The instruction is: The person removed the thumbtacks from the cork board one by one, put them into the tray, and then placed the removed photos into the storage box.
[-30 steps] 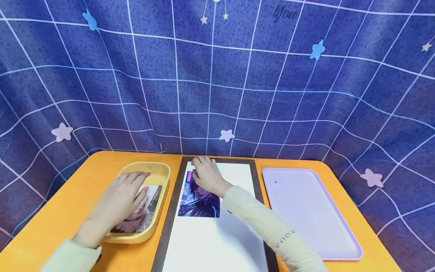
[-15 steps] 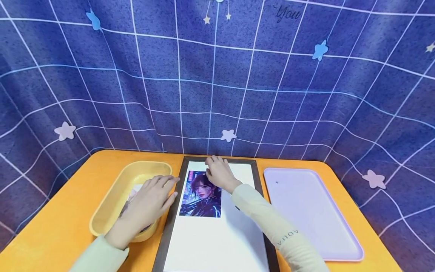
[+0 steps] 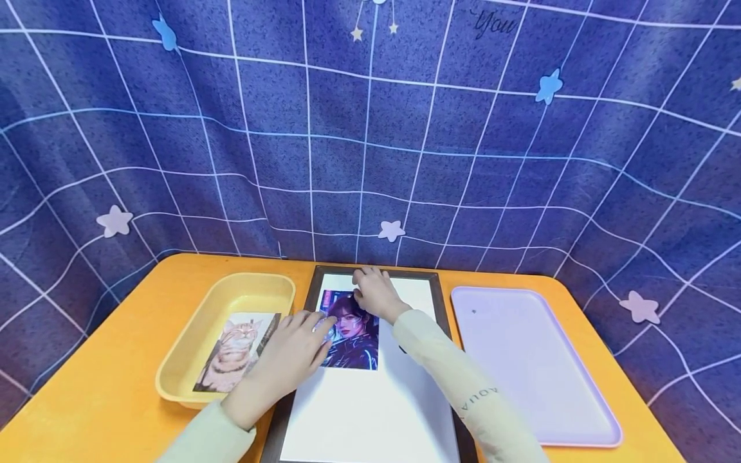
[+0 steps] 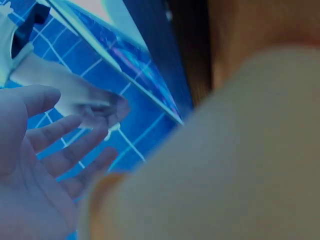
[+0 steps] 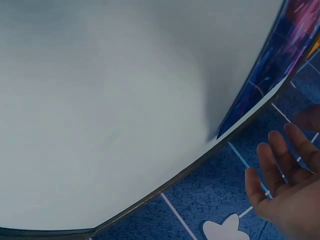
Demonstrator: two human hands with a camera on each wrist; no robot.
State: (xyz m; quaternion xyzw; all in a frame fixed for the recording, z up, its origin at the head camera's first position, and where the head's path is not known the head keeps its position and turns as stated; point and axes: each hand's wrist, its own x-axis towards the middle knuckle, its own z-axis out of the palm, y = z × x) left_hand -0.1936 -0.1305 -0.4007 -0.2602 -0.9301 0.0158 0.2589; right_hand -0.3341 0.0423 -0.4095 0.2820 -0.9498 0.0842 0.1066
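A picture of a dark-haired figure in purple and blue [image 3: 356,350] lies on the upper left of a white board with a dark frame [image 3: 370,415]. My left hand [image 3: 295,350] is over the picture's left edge, fingers spread and covering part of it. In the left wrist view the left hand's fingers [image 4: 65,155] look extended and grip nothing. My right hand [image 3: 376,294] is at the picture's upper right corner, near the board's far edge. Its fingers [image 5: 280,155] are loosely bent with nothing between them in the right wrist view.
Left of the board stands a yellow bin [image 3: 260,283] holding a cat picture [image 3: 234,354]. To the right lies a lilac tray [image 3: 521,360]. All rest on an orange table [image 3: 133,315], with a blue grid-patterned curtain [image 3: 336,161] behind.
My left hand has moved right, from above the yellow bin to the picture on the board, uncovering the cat picture. My right hand has shifted slightly right, exposing more of the picture.
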